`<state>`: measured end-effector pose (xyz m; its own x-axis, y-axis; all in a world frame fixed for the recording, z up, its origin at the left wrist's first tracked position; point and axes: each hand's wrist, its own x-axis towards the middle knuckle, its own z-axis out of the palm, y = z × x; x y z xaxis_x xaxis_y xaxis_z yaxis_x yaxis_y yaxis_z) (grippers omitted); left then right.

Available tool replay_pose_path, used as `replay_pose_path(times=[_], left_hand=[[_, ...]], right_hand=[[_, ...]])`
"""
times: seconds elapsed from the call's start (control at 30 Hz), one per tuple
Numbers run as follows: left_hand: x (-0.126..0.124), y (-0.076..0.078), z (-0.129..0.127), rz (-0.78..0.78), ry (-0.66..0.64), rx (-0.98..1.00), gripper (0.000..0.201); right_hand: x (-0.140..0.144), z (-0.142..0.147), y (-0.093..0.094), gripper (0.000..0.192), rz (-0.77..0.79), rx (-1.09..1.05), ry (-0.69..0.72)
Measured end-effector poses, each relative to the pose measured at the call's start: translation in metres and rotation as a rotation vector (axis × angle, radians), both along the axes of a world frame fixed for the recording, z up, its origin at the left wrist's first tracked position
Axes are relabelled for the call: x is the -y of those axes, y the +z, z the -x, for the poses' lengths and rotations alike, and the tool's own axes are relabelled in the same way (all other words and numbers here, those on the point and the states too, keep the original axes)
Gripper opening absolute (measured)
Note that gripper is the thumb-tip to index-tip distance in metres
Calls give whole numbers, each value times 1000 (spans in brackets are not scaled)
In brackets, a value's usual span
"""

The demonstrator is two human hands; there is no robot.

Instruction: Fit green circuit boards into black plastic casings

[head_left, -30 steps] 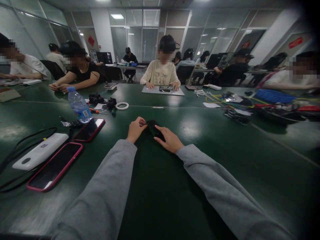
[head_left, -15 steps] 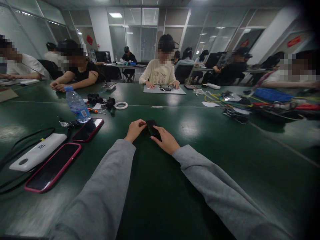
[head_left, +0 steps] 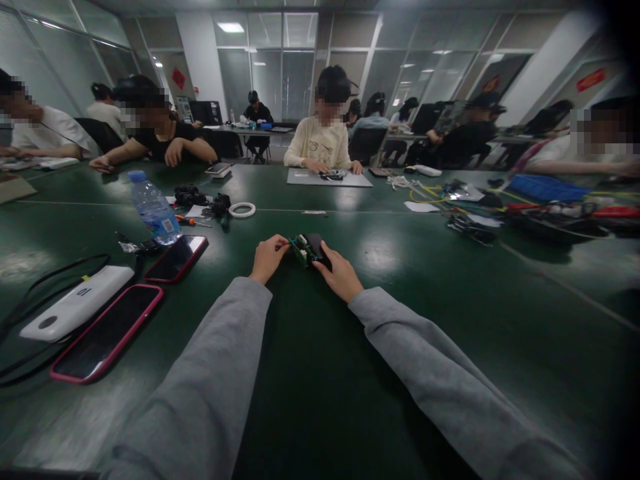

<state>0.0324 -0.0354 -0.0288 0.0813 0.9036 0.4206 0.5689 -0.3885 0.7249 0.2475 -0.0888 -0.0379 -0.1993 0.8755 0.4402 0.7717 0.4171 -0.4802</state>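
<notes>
Just ahead of me, my left hand [head_left: 269, 257] pinches the left edge of a green circuit board [head_left: 299, 253]. My right hand [head_left: 340, 272] grips a flat black plastic case [head_left: 315, 244], thumb at its near side and fingers around its right edge. The board stands tilted beside the case, and small pale parts show between the two. Whether wires or a hinge join them I cannot make out. Both pieces are at or just above the green tabletop [head_left: 320, 373].
To my left lie two red-cased phones [head_left: 107, 333], a white device [head_left: 77, 303] with a black cable, and a water bottle [head_left: 154, 208]. A white tape ring [head_left: 242, 210] and a screwdriver [head_left: 193, 221] lie beyond. Cables and a blue tray [head_left: 547, 189] are at right. Co-workers sit opposite.
The circuit board has come away from the black case on its left side, opening a gap. My right hand has shifted slightly right with the case.
</notes>
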Motion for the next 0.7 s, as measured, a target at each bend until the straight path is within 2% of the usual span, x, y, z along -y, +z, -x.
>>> replay_pose_path(times=[0.17, 0.33, 0.43, 0.57, 0.7], left_hand=[[-3, -1, 2, -3, 49, 2, 8], [-6, -3, 7, 10, 125, 73, 11], [-7, -5, 8, 24, 149, 91, 22], [-8, -5, 3, 63, 14, 156, 49], [-6, -3, 2, 118, -188, 54, 84]], right_hand=[[-13, -13, -6, 57, -4, -176, -72], [-18, -20, -11, 57, -60, -196, -205], [-18, -21, -12, 56, -89, -222, -264], [-18, -23, -12, 61, -80, -241, -268], [-22, -26, -14, 60, -81, -291, -275]])
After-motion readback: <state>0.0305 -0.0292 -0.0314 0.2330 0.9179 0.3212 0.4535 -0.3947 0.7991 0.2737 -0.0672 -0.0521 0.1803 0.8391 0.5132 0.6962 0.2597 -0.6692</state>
